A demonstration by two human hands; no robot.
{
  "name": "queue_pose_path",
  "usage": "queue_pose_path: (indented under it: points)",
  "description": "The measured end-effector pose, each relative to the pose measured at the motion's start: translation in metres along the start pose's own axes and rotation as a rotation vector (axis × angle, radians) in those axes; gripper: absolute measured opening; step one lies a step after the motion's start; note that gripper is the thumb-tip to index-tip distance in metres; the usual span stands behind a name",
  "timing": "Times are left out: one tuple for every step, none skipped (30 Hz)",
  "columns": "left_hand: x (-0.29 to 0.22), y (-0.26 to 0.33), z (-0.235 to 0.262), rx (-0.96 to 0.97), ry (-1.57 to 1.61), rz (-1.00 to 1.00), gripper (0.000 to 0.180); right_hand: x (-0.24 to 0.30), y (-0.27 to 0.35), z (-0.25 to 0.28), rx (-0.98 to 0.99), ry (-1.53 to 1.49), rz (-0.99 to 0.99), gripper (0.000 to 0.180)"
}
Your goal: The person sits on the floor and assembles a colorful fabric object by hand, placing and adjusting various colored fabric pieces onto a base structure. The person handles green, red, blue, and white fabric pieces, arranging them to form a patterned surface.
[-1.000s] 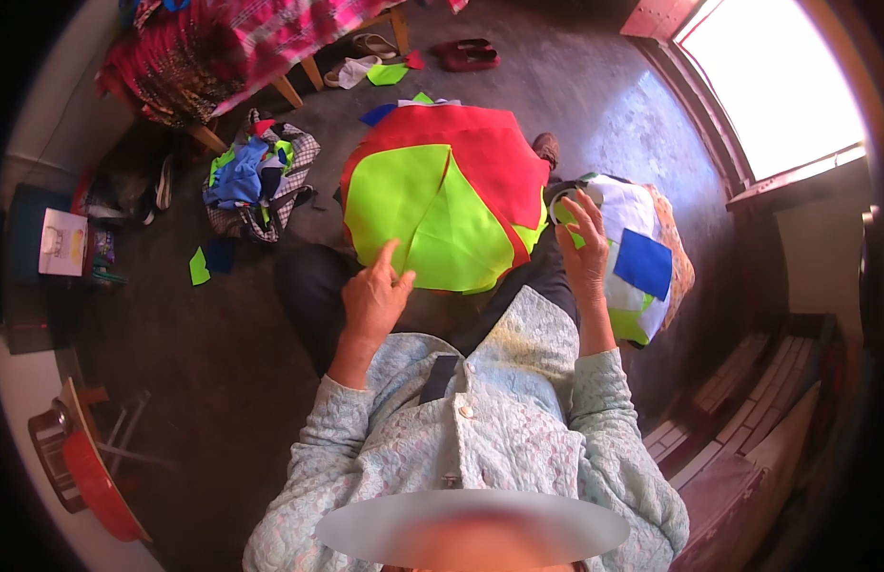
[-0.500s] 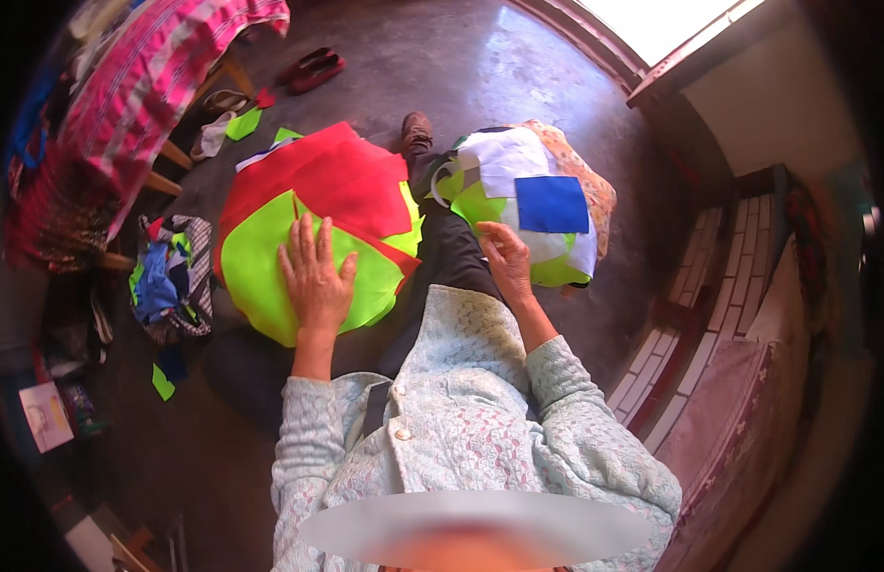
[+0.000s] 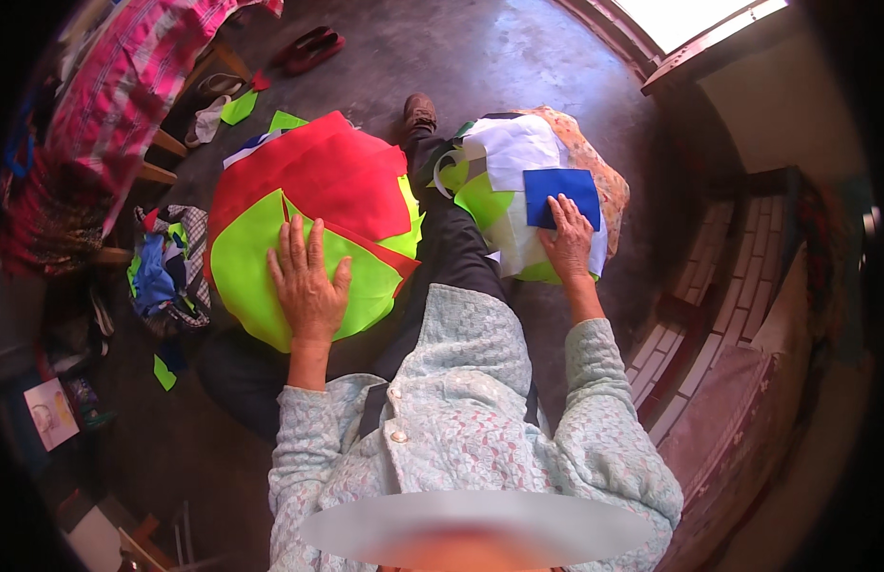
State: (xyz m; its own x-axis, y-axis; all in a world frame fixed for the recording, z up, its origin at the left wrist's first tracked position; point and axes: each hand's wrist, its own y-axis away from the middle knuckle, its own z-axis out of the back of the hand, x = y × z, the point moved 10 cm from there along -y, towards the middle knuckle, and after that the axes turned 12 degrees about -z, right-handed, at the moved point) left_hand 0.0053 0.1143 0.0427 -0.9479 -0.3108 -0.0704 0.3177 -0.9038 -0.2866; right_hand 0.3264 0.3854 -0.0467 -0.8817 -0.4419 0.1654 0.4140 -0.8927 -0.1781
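we sit on the floor. left hand (image 3: 307, 284) lies flat, fingers spread, on the lime fabric circle (image 3: 270, 276) in our lap. right hand (image 3: 568, 238), fingers loosely together, touches the blue fabric square (image 3: 559, 194) (atop the scrap pile (image 3: 518, 153)), apparently picking; lifting needs a pinch.

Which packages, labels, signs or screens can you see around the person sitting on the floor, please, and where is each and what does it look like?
Printed card or sheet: on the dark floor at the far lower left, well away from the left hand; roughly rectangular, pale pink and white with a faint picture, too small to make out.
No other packages, labels, signs or screens show.
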Motion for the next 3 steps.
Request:
queue_pose_path:
  points:
    - [-0.001,0.000,-0.001,-0.001,0.007,-0.005,0.065,-0.002,0.001,-0.002,-0.054,0.008,0.008,0.070]
    - [-0.001,-0.001,-0.001,0.000,0.007,-0.006,0.066,-0.003,0.001,-0.008,-0.084,0.049,0.003,0.071]
    - [0.000,-0.002,-0.002,0.002,0.005,-0.005,0.067,-0.007,0.002,-0.017,-0.114,0.088,0.001,0.072]
